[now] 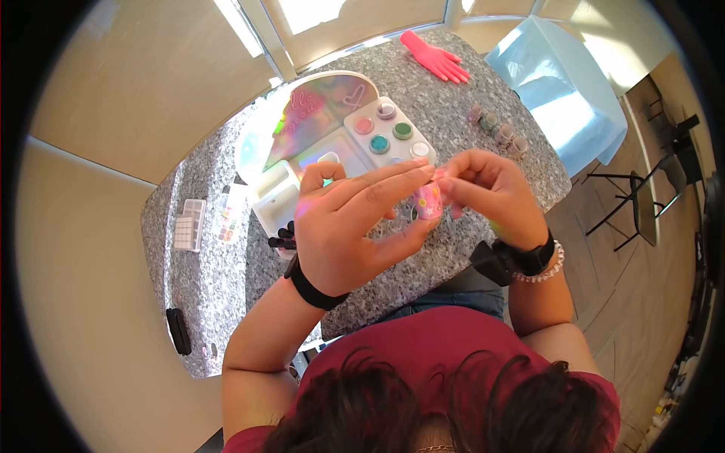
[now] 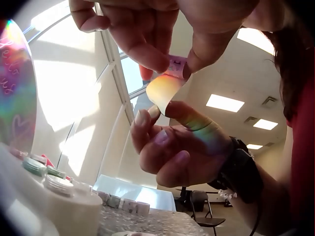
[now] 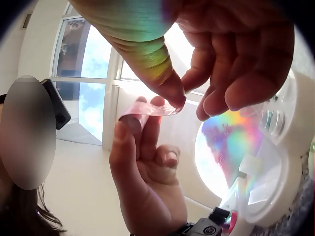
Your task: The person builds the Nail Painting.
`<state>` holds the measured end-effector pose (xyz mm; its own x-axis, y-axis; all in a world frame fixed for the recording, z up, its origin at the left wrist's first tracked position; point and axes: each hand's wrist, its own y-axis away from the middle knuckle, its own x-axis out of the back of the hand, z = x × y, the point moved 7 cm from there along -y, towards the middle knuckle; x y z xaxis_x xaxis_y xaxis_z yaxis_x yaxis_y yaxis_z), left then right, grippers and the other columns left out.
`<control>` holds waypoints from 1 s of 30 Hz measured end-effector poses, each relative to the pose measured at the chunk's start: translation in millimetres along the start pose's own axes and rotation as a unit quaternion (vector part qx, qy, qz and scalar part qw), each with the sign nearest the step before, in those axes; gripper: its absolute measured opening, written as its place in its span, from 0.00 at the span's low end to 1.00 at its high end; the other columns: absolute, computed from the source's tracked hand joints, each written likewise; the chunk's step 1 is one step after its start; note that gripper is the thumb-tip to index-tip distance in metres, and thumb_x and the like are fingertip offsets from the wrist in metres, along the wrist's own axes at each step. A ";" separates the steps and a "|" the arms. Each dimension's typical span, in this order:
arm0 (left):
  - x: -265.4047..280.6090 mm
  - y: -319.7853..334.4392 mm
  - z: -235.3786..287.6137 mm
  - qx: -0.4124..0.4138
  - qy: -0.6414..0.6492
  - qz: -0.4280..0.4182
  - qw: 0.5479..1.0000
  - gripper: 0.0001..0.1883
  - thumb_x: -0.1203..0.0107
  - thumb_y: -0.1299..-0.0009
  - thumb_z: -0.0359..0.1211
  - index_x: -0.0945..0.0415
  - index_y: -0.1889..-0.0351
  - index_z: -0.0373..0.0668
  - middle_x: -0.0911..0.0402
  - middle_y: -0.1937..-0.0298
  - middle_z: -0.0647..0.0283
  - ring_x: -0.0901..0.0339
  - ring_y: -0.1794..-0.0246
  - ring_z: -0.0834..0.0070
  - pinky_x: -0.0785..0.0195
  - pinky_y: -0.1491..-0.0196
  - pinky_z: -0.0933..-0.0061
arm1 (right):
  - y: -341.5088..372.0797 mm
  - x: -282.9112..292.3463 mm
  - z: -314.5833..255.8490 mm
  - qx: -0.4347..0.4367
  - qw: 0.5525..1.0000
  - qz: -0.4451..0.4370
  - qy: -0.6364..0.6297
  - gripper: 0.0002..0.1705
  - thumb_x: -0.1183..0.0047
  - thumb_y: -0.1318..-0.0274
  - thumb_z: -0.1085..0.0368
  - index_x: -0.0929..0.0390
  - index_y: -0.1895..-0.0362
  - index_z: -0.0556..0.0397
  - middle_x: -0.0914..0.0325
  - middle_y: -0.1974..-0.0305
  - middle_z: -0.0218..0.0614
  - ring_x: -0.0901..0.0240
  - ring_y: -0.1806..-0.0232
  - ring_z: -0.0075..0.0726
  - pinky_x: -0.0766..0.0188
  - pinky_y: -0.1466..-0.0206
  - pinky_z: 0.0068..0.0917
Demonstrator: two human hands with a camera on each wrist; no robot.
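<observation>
A pink patterned strip (image 1: 429, 202) curves between the two hands. The left hand (image 1: 343, 215) holds one end between thumb and fingers. With thumb and index finger, the right hand (image 1: 491, 189) pinches the other end. The left wrist view has the strip (image 2: 165, 91) bent, its near face pale yellow and a pink printed part at the top, above the right hand (image 2: 184, 145). In the right wrist view the strip (image 3: 152, 109) looks pink and glossy, stretched from the left hand (image 3: 147, 182) to the right thumb and finger.
Behind the hands stands a white case (image 1: 389, 130) with small coloured jars and an iridescent lid (image 1: 321, 113). A pink hand form (image 1: 436, 58) lies at the table's back; little jars (image 1: 504, 134) stand right. Compartment box (image 1: 190, 225) and black pouch (image 1: 178, 331) lie left.
</observation>
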<state>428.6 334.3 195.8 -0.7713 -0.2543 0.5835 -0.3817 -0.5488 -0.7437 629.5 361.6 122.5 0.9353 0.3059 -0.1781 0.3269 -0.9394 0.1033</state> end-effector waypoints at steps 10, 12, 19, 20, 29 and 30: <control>-16.9 9.8 -17.3 0.081 0.120 -0.044 0.988 0.26 0.19 0.43 0.31 0.08 0.43 0.51 0.06 0.52 0.72 0.30 0.76 0.88 0.40 0.58 0.75 | -19.5 -37.0 35.4 0.040 0.991 -0.093 -0.085 0.23 0.40 0.27 0.68 0.23 0.31 0.55 0.13 0.47 0.28 0.20 0.53 0.14 0.27 0.55 0.18; -14.8 8.6 -17.1 0.082 0.086 -0.046 0.992 0.23 0.19 0.42 0.35 0.08 0.46 0.53 0.06 0.52 0.73 0.23 0.71 0.83 0.39 0.57 0.71 | -21.3 -32.1 37.6 0.009 0.988 -0.099 -0.121 0.27 0.43 0.29 0.68 0.26 0.28 0.56 0.13 0.47 0.30 0.20 0.52 0.17 0.27 0.53 0.20; -14.5 7.2 -11.1 0.030 -0.002 -0.033 0.999 0.21 0.20 0.43 0.35 0.07 0.49 0.58 0.06 0.50 0.75 0.11 0.56 0.81 0.38 0.54 0.68 | -10.7 -49.7 17.3 -0.032 0.916 -0.185 -0.356 0.41 0.47 0.35 0.71 0.38 0.18 0.60 0.19 0.44 0.36 0.24 0.45 0.29 0.29 0.37 0.30; -16.1 8.0 -10.1 0.032 -0.001 -0.032 0.999 0.21 0.20 0.43 0.35 0.07 0.49 0.58 0.06 0.50 0.75 0.11 0.56 0.81 0.38 0.54 0.68 | -9.6 -48.9 22.1 -0.034 0.916 -0.185 -0.356 0.41 0.47 0.35 0.71 0.38 0.18 0.60 0.19 0.44 0.36 0.24 0.45 0.29 0.29 0.37 0.30; -13.8 10.5 -6.8 -0.004 -0.102 0.003 0.995 0.21 0.20 0.40 0.38 0.10 0.48 0.56 0.07 0.48 0.79 0.14 0.60 0.85 0.38 0.54 0.68 | -12.0 -31.5 31.5 -0.043 0.958 -0.114 -0.260 0.27 0.38 0.25 0.69 0.28 0.27 0.57 0.15 0.44 0.36 0.17 0.40 0.30 0.21 0.34 0.31; -15.3 10.5 -7.1 0.004 -0.090 -0.001 0.996 0.20 0.20 0.39 0.39 0.10 0.48 0.56 0.07 0.50 0.78 0.14 0.61 0.85 0.39 0.55 0.68 | -11.0 -30.2 30.7 -0.028 0.956 -0.116 -0.269 0.23 0.38 0.23 0.68 0.25 0.30 0.58 0.13 0.44 0.36 0.15 0.41 0.30 0.19 0.35 0.31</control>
<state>432.7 338.1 176.8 -0.6666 -0.3918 0.6341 -0.3786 -0.5548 -0.7408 593.5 357.9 96.7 0.6365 0.3666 -0.6786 0.5379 -0.8415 0.0500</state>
